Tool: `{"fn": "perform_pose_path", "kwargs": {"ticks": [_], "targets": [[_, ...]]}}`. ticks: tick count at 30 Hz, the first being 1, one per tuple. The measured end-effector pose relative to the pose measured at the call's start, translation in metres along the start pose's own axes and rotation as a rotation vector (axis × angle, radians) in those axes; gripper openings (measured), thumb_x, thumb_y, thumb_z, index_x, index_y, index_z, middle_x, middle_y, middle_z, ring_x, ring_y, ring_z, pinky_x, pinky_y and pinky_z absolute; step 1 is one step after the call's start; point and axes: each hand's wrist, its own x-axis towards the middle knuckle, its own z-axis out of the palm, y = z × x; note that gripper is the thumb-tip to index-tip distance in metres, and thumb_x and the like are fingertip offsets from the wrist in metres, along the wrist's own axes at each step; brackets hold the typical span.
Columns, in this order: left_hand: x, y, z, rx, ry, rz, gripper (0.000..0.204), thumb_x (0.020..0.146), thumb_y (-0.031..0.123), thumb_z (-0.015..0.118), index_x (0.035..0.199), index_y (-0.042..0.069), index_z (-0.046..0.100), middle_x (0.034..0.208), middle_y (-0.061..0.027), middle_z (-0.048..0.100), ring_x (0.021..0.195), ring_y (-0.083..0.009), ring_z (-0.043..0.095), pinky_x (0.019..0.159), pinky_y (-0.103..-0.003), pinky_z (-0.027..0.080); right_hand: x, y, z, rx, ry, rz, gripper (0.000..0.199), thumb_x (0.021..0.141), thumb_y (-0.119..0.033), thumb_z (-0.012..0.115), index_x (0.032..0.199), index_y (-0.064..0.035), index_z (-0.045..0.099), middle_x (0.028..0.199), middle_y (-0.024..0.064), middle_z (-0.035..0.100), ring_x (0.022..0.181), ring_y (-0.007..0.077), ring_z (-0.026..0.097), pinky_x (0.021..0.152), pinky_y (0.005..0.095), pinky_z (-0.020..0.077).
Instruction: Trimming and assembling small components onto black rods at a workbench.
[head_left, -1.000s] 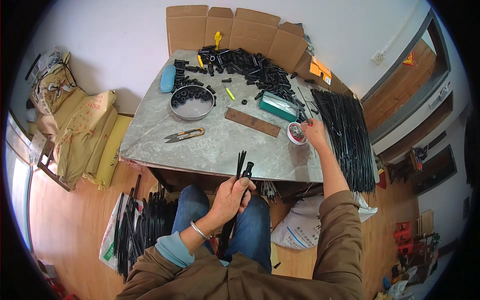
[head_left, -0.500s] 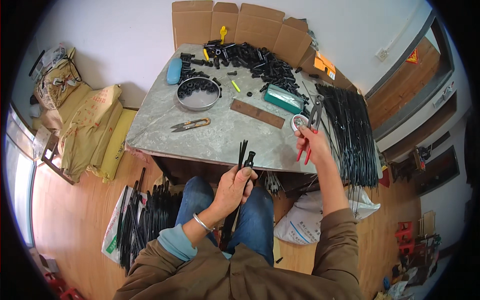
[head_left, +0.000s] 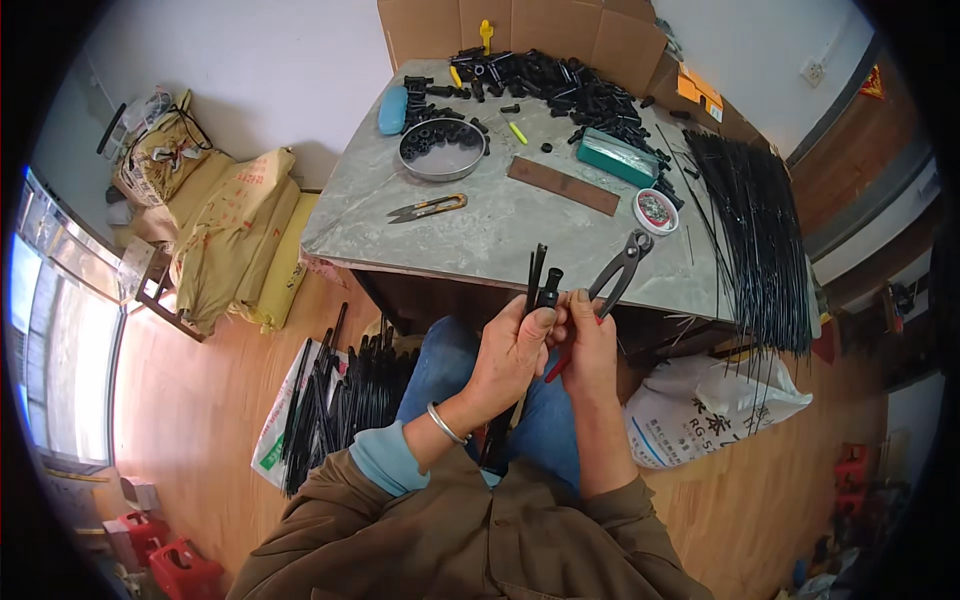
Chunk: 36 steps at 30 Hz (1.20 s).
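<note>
In front of my lap, my left hand (head_left: 510, 355) is closed round several thin black rods (head_left: 537, 268) and a black tubular fitting (head_left: 551, 285), all held upright. My right hand (head_left: 592, 352) has come up against the left one and grips pincers (head_left: 622, 270) with red handles, their dark jaws tilted up and right over the table edge. What the right fingertips touch by the fitting is too small to make out. Just beyond the pincers, a small white cup (head_left: 657, 231) of tiny metal pieces stands on the grey table (head_left: 470, 240).
The table also carries thread snips (head_left: 428, 207), a round metal pan (head_left: 443, 176) of black fittings, a rusty flat bar (head_left: 563, 186), a green box (head_left: 612, 160) and piled fittings (head_left: 560, 85). Long black rods (head_left: 755, 240) overhang its right side; more rods (head_left: 375, 390) stand at floor left.
My right hand with the pincers has moved from beside the white cup down and left to meet my left hand. The view has shifted, so the table sits further right and higher.
</note>
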Motion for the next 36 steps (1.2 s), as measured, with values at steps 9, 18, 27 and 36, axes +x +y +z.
{"fn": "perform_pose_path", "kwargs": {"ticks": [9,18,27,36], "targets": [[-0.012,0.007,0.013,0.078,0.011,-0.038,0.055,0.092,0.054,0.05,0.095,0.0,0.054,0.07,0.0008,0.049,0.05,-0.0038,0.044,0.044,-0.02,0.035,0.002,0.006,0.005,-0.354,0.185,-0.357,0.025,0.092,-0.024,0.062,0.083,-0.0017,0.056,0.069,0.0017,0.058,0.053,0.008,0.052,0.045,0.0231,0.0409],[-0.007,0.005,0.002,0.116,0.028,-0.014,0.055,0.094,0.054,0.046,0.091,0.0,0.052,0.065,0.0012,0.047,0.048,-0.0044,0.043,0.043,-0.021,0.033,-0.006,-0.005,0.008,-0.782,0.111,-0.44,0.012,0.092,-0.014,0.058,0.09,-0.0021,0.061,0.074,0.0056,0.061,0.063,0.0133,0.059,0.06,0.0284,0.0468],[0.0,0.002,-0.011,0.047,0.006,-0.065,0.065,0.095,0.056,0.041,0.117,-0.003,0.056,0.074,-0.0001,0.054,0.051,-0.0048,0.045,0.045,-0.02,0.035,-0.023,-0.016,0.005,-0.224,-0.119,-0.083,0.014,0.094,-0.016,0.055,0.092,-0.0023,0.06,0.063,-0.0017,0.051,0.051,0.0059,0.045,0.047,0.0209,0.0333],[0.003,-0.002,-0.012,0.079,-0.009,-0.038,0.065,0.094,0.057,0.043,0.113,-0.004,0.057,0.093,-0.0087,0.067,0.051,-0.0032,0.045,0.045,-0.019,0.037,-0.026,0.002,0.003,-0.202,-0.109,-0.07,0.011,0.094,-0.013,0.054,0.094,-0.0024,0.057,0.069,0.0018,0.055,0.054,0.0111,0.055,0.047,0.0217,0.0373]]}}
